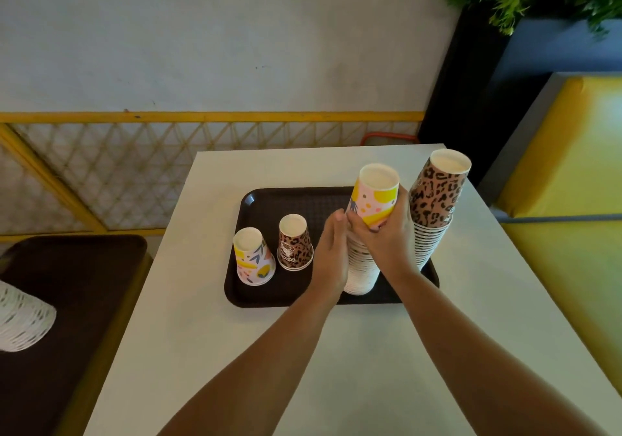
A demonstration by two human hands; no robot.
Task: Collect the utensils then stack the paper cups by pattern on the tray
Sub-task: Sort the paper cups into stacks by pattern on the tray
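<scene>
A dark brown tray (269,205) lies on the white table (208,334). On it, upside down, stand a tall stack of colourful floral cups (373,196) and, to its right, a tall stack of leopard-print cups (436,200). My right hand (387,237) grips the top of the colourful stack. My left hand (331,253) rests flat against that stack's left side, fingers together. At the tray's left stand a single colourful cup (253,257) and a single leopard cup (295,243), both upside down.
A second brown tray (67,284) sits on a surface to the left, with a lying stack of white cups (20,317) on it. A yellow bench (572,179) is on the right, a wall and lattice railing behind, a planter at top right.
</scene>
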